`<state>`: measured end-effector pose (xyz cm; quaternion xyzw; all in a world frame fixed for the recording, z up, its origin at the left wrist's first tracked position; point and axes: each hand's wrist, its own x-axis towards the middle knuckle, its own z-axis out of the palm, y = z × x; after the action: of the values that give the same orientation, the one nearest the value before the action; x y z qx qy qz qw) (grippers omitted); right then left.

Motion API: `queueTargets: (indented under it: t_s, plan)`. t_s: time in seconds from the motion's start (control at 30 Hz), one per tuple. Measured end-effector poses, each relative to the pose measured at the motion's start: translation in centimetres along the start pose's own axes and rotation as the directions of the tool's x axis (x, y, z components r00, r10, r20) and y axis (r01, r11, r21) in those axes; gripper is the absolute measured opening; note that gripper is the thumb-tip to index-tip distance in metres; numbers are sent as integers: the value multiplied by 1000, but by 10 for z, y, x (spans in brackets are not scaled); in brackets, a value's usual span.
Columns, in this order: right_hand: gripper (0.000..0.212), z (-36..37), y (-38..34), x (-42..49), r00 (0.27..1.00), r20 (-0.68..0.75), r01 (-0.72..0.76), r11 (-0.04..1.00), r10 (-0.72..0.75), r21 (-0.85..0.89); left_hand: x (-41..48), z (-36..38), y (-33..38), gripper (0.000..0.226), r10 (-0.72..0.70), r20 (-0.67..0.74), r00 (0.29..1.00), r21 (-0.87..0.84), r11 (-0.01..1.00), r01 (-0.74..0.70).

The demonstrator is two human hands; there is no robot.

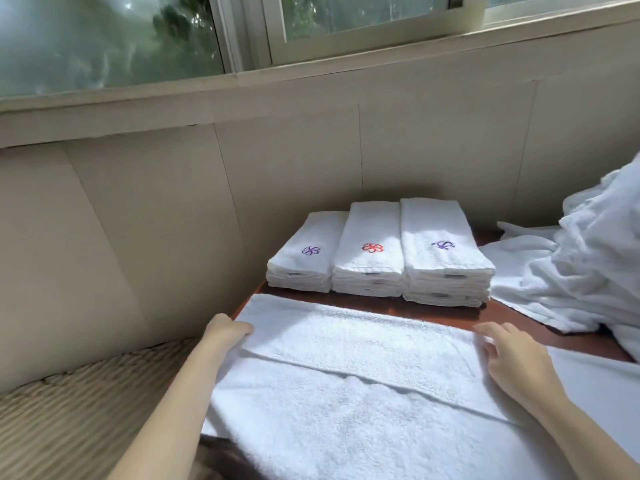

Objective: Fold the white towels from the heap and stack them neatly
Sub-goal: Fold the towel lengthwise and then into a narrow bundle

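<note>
Head view, single frame.

Task obj: spread towel, white terry, flat on the red-brown table, near-centre. Its far strip is folded back toward the near side, making a band across the full width. The near end is cut off by the bottom of the frame, and the table under it is mostly hidden.

Hands:
- L hand at the towel's far-left corner. Fingers curl over the edge and grip the cloth; tips are hidden in the fold.
- R hand at the right end of the folded band. Its fingers are splayed and nearly straight, tips lying on the cloth. No pinch visible; underside of hand not seen.

Folded towels: 3 stacks side by side, touching, at the far side of the table by the wall.
- left stack: looks lowest, purple flower emblem.
- mid stack: red emblem.
- right stack: purple emblem, shape hard to read.
- Count per stack can't be told, layers blur.

Unfolded: heap of white towels, far right, just beside the right stack. It spills onto the table and runs out of frame at right.

Other:
- white surface, flat, near right; can't ID.
- window above the beige wall, blurred greenery behind.
- woven surface near left.
- dark patch at the bottom edge, unclear.
</note>
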<state>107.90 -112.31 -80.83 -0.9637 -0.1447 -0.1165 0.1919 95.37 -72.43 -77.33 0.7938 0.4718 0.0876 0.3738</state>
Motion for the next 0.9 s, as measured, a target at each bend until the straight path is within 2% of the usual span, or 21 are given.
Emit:
queueTargets:
  t_s: [0.07,0.13,0.17,0.23,0.3,0.4,0.47,0.57,0.63,0.7,0.77,0.8,0.87,0.9]
  plan:
    - [26,5,4,9,1000,-10,5,998,-5,-59,5,-9,6,35,-58,66,996,104,993,50]
    - [19,10,4,18,1000,-21,20,995,-22,-95,12,-13,10,22,-46,81,996,197,980,29]
    - [16,13,4,24,998,-53,36,997,-40,-74,18,-12,10,16,-20,81,997,196,981,4]
    - [11,20,5,37,991,-116,68,998,-69,-10,30,-6,7,9,61,76,995,82,994,-68]
    - [13,27,4,50,983,-149,104,995,-104,-8,39,4,1,9,200,4,980,-5,980,-200]
    - [16,29,0,60,962,-215,168,986,-169,-23,41,11,-11,10,364,-150,919,77,931,-356]
    - [18,27,-3,57,928,-287,229,971,-238,-65,39,7,-19,19,371,-121,921,145,924,-354]
    - [16,19,-14,38,880,-327,321,939,-344,-124,32,-16,-37,35,315,36,948,190,929,-316]
    - [15,11,-35,25,875,-226,407,903,-428,-134,20,-41,-51,64,260,197,945,132,948,-288]
    - [6,4,-70,7,857,24,515,854,-514,-80,2,-67,-64,82,215,377,901,46,967,-250]
    - [21,11,-106,-17,750,223,631,775,-623,44,-14,-87,-74,73,197,516,833,6,972,-234]
    - [33,13,-124,-32,671,312,679,727,-672,103,-20,-93,-78,62,212,544,812,-3,968,-250]
    - [62,18,-154,-63,492,445,764,616,-748,192,-30,-97,-83,36,275,515,812,-79,959,-274]
    - [69,20,-163,-75,420,472,800,562,-775,211,-34,-99,-84,28,301,479,825,-166,954,-251]
